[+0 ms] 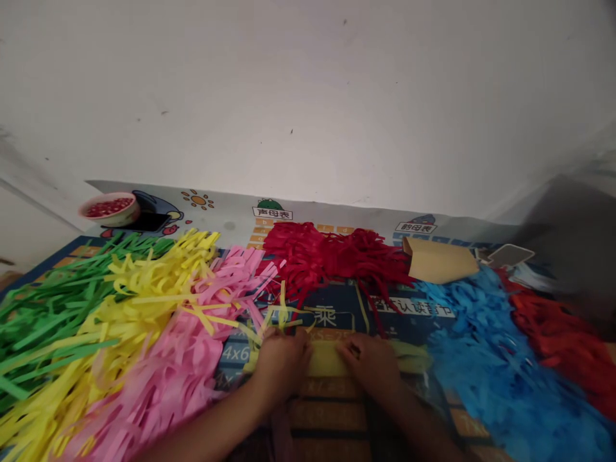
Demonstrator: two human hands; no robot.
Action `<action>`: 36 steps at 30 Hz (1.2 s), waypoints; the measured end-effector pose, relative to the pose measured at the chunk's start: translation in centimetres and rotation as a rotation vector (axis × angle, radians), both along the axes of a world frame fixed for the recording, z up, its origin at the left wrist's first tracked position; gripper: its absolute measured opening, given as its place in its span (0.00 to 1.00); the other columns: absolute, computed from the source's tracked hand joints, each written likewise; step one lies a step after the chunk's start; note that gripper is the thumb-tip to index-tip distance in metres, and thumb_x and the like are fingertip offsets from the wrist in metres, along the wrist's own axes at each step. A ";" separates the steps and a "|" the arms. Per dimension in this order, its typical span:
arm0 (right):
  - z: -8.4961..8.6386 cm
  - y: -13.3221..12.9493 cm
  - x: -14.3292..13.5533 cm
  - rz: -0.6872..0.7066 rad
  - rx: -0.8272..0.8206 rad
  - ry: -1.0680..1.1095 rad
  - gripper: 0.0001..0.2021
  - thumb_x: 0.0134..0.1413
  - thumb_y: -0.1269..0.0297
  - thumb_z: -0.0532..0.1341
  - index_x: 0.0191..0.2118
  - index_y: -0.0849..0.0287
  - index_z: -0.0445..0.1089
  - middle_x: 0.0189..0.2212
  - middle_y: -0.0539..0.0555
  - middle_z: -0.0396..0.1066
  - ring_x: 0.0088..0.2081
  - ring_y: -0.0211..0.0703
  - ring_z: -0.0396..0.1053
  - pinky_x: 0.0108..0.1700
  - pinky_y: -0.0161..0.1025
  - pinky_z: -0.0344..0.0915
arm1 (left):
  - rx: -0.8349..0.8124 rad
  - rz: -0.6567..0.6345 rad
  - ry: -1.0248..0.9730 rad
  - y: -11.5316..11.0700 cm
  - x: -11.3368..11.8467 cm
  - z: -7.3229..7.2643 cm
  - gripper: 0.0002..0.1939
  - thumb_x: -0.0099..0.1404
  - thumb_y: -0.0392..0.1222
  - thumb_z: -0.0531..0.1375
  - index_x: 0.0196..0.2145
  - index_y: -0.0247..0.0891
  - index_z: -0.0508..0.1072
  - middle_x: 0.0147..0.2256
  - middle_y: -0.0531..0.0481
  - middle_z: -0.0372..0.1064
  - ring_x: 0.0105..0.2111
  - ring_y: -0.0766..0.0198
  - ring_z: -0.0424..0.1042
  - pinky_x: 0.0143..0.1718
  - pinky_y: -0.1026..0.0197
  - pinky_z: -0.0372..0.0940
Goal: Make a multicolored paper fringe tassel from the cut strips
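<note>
And here's the yellow band [327, 359], stretched between two hands: the left hand [283, 359] curls closed around it, the right hand [373, 362] pinches it, fingers narrow. Under both, the printed mat [332, 414]! Left of the left hand come pink strips [178, 359], then yellow strips [129, 301], then green strips [52, 301]. Right of the right hand, blue strips [514, 366], with red strips [558, 327] farther out. Straight beyond both hands, a crimson heap [332, 256]; beyond the right hand, a tan packet [440, 262]. Far off past the left hand, a bowl [115, 212] of red bits, near the wall [308, 115].
</note>
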State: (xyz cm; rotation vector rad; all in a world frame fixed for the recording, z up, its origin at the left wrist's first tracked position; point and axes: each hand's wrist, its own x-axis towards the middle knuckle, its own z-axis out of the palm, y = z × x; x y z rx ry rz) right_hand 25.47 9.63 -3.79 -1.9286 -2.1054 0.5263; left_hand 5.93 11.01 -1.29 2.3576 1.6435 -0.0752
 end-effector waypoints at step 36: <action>-0.2 0.3 3.4 0.285 0.160 0.141 0.08 0.58 0.64 0.62 0.28 0.56 0.72 0.34 0.49 0.72 0.38 0.41 0.67 0.41 0.41 0.52 | 0.248 -0.177 -0.331 -0.6 -3.1 -0.5 0.09 0.65 0.37 0.57 0.29 0.41 0.76 0.31 0.50 0.72 0.37 0.57 0.68 0.47 0.48 0.53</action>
